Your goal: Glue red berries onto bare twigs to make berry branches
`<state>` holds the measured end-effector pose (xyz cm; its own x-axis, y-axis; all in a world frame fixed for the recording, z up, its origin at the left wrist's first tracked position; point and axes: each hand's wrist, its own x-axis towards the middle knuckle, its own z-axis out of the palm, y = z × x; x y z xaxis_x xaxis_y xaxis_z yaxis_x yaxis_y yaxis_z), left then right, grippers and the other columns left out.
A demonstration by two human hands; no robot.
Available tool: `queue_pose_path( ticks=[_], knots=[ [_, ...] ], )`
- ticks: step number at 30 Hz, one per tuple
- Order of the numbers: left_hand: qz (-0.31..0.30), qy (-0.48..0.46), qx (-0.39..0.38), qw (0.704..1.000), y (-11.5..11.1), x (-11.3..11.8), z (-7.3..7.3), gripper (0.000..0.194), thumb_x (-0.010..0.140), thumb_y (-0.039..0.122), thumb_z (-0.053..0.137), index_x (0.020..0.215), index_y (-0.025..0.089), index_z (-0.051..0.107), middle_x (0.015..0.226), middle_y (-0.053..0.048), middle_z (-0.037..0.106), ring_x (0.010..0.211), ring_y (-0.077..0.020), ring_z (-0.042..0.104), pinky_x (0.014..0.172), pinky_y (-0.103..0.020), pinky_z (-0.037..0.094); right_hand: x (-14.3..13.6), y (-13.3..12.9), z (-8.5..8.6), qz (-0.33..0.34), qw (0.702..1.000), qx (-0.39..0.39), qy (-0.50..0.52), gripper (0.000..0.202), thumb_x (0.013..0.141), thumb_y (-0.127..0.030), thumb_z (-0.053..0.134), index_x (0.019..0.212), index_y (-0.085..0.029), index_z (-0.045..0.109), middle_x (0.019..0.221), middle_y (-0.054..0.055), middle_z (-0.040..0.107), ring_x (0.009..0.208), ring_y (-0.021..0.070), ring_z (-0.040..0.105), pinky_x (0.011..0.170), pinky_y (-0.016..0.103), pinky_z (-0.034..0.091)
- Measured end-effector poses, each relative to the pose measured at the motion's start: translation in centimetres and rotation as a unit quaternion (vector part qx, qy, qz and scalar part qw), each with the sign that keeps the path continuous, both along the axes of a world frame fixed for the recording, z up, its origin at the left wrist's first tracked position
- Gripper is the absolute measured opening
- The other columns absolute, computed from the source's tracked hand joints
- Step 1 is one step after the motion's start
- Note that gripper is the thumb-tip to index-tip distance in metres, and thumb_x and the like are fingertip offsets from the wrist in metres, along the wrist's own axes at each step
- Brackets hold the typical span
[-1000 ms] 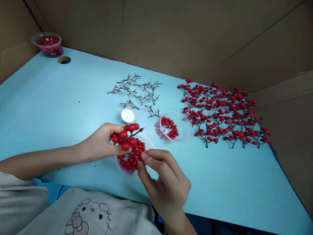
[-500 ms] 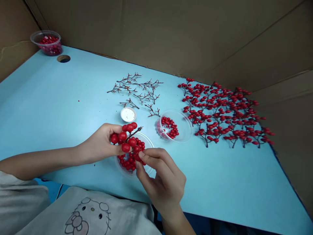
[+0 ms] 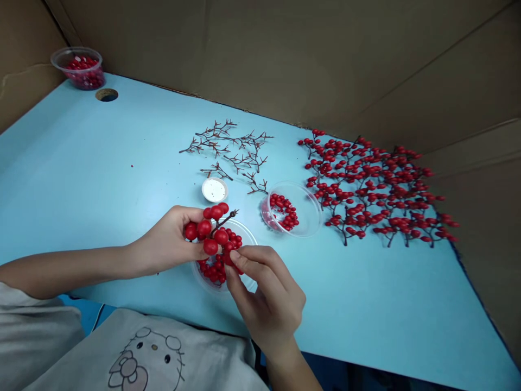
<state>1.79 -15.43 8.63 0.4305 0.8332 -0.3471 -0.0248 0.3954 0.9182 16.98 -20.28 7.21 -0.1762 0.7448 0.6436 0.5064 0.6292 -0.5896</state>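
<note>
My left fingers (image 3: 192, 214) hold the berry branch (image 3: 204, 228) above the bowl (image 3: 249, 238). My right fingers (image 3: 249, 265) pinch one red berry (image 3: 228, 257) just beside it.

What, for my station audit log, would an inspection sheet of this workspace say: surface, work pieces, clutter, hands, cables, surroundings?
Surface: light blue tabletop, round hole toward its far left corner.
Work pieces: bare brown twigs near the middle; berried twigs at right; two clear tubs holding red berries.
Clutter: small white dish with dark specks; loose red speck; third tub of red pieces, far left corner.
Hands: left hand holds a berried sprig above the nearer tub; right hand pinches a red berry beside it.
Cables: one thin cord-like line below the tabletop's near edge; unclear what.
Surroundings: brown panels along far, left and right sides.
</note>
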Motion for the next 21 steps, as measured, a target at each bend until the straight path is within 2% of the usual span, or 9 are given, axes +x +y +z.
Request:
queue_pose_path(
  ticks=[10,21],
  knots=[
    [-0.002,0.009,0.011,1.000,-0.03,0.10,0.09,0.018,0.053,0.009,0.066,0.051,0.011,0.048,0.054,0.005,0.043,0.052,-0.0039,0.038,0.049,-0.015,0.037,-0.10,0.02,-0.03,-0.011,1.000,0.015,-0.020,0.020,0.068,0.000,0.056,0.082,-0.015,0.053,0.077,0.003,0.056,0.072,0.0094,0.054,0.066,0.023,0.051],
    [-0.020,0.000,0.015,1.000,0.16,0.15,0.18,0.018,0.056,0.010,0.062,0.051,0.012,0.046,0.051,0.007,0.039,0.048,-0.0022,0.033,0.047,-0.014,0.035,-0.17,0.03,-0.16,-0.022,0.999,0.025,-0.038,0.018,0.069,-0.002,0.056,0.082,-0.015,0.053,0.075,0.003,0.056,0.070,0.0101,0.054,0.060,0.022,0.050]
  ],
)
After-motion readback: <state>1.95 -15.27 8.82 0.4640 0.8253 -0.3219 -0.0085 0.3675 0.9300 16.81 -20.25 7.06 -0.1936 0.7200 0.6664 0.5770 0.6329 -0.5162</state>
